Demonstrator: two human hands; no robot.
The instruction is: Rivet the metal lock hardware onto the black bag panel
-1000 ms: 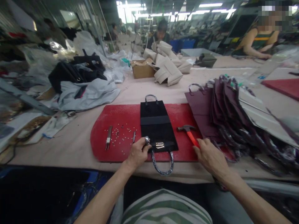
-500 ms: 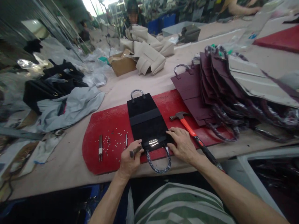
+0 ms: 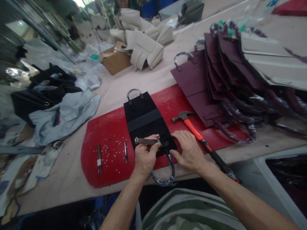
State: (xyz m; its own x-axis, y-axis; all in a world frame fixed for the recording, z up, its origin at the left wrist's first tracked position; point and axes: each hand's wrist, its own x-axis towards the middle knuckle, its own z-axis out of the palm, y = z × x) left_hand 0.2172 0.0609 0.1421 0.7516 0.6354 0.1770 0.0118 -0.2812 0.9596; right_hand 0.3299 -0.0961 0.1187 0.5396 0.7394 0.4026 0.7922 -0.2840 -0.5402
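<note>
A black bag panel (image 3: 146, 119) with wrapped handles lies on the red board (image 3: 112, 123). My left hand (image 3: 145, 158) grips a metal punch-like tool (image 3: 146, 141) over the panel's near end, its tip close to the base of the near handle (image 3: 163, 182). The hand and tool hide the metal clasp. On the panel's right near corner rests my right hand (image 3: 189, 150), thumb and fingers pinching the edge. A claw hammer (image 3: 193, 128) lies right of the panel. Left of it are a forked tool (image 3: 98, 158), a slim metal rod (image 3: 126, 152) and several small white bits (image 3: 112, 151).
Burgundy bag panels (image 3: 227, 73) are stacked at the right. Beige pieces (image 3: 147, 48) and a cardboard box (image 3: 116, 62) stand at the back. Grey cloth (image 3: 67, 115) and black bags (image 3: 31, 102) lie left. A pale bin (image 3: 261, 172) is at the near right.
My left hand has moved right over the clasp, and its tool now lies across the panel. My right hand stays at the panel's corner. The camera view has shifted slightly.
</note>
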